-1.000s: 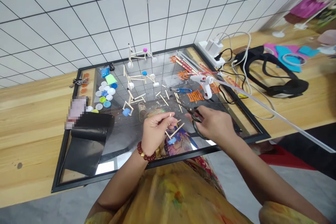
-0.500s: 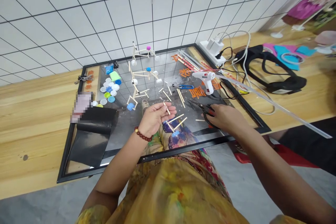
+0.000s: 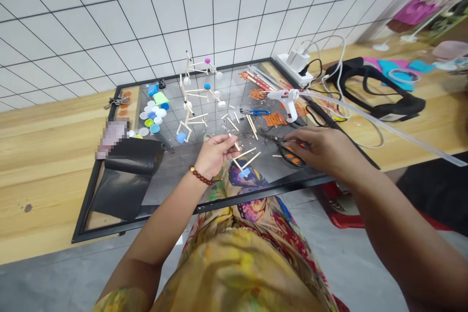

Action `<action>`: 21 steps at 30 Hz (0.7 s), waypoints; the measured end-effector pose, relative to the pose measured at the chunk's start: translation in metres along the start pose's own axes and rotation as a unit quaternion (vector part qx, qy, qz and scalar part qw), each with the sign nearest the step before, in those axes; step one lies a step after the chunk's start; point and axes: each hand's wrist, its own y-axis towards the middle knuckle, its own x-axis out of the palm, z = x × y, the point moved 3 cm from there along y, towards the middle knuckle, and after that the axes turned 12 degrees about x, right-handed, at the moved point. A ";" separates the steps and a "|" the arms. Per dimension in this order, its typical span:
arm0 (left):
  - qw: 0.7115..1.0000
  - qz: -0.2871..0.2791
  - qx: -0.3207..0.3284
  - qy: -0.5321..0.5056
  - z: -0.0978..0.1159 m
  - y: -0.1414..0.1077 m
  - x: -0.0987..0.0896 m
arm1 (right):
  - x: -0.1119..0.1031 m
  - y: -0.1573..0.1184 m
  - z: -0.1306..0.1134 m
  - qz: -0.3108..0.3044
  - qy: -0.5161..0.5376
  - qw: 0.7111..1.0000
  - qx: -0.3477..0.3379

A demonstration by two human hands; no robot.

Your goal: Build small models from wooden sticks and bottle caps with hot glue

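My left hand (image 3: 215, 156) pinches a short wooden stick (image 3: 234, 142) between thumb and fingertips above the glass-topped board. My right hand (image 3: 318, 148) is closed around the black-handled scissors (image 3: 272, 137), whose blades point left; one handle loop shows below the fingers and the other is partly hidden. Just below the left fingertips lies a small frame of sticks (image 3: 250, 159) with a blue bottle cap (image 3: 244, 172) at its near end. Loose wooden sticks (image 3: 252, 126) lie between the hands and the blue thread snips (image 3: 255, 111).
Stick models with cap wheels (image 3: 197, 92) stand toward the tiled wall. Bottle caps (image 3: 151, 119) and a black sheet (image 3: 122, 185) lie on the left. A white glue gun (image 3: 287, 100), power strip (image 3: 298, 70), cables and black head strap (image 3: 376, 90) occupy the right side.
My right hand has shifted slightly away from me over the scissors' handles. My left hand still holds the short stick, now tilted a little differently. The camera view has shifted slightly.
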 end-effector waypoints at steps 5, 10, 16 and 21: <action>0.997 -0.060 0.037 0.017 0.001 -0.001 0.002 | 0.018 0.023 -0.051 -0.017 0.278 0.960 -0.027; 0.995 -0.064 0.070 0.022 0.001 0.003 -0.003 | 0.052 0.059 -0.083 -0.130 0.416 0.899 -0.031; 0.998 -0.028 0.061 -0.010 0.005 0.008 -0.008 | 0.048 0.072 -0.088 -0.113 0.482 0.868 0.018; 0.997 -0.028 0.060 -0.039 0.010 0.007 -0.008 | 0.050 0.083 -0.087 -0.058 0.480 0.875 0.039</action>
